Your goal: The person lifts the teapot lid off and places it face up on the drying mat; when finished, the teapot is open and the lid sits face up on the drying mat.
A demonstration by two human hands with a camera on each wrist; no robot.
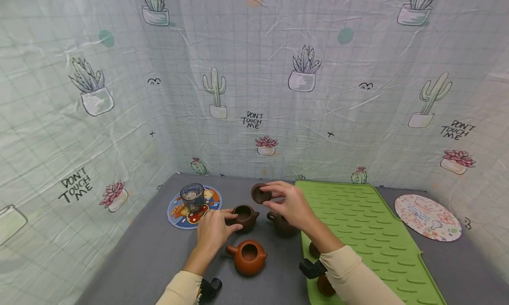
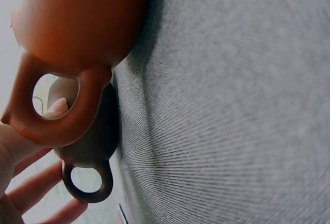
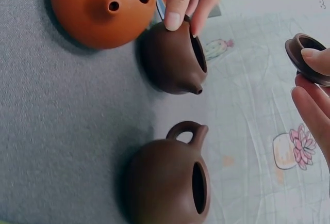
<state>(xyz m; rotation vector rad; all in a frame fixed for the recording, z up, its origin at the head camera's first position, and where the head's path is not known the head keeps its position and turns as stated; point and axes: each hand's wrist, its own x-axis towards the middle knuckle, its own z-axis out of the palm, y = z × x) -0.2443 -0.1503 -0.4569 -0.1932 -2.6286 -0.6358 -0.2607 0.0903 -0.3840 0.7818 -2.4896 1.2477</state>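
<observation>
My left hand [image 1: 214, 227] pinches the rim of a small dark brown teapot [image 1: 246, 221], its lidless opening facing up. In the right wrist view that teapot [image 3: 167, 61] has the thumb on its outer wall. My right hand [image 1: 288, 203] holds a dark brown teapot lid [image 3: 293, 53] in the air, thumb on its hollow underside. Below that hand stands a second dark brown teapot [image 3: 154, 182], also uncovered, partly hidden in the head view. Nearer my body is an orange-brown teapot [image 1: 249, 265] without a lid; its looped handle [image 2: 90, 105] shows in the left wrist view.
A dark glass [image 1: 192, 196] stands on a round colourful mat [image 1: 176, 216] at the back left. Along the green ridged mat [image 1: 358, 225] on the right lie two brown round pieces, partly hidden by my right arm. A pale round mat [image 1: 429, 216] lies far right.
</observation>
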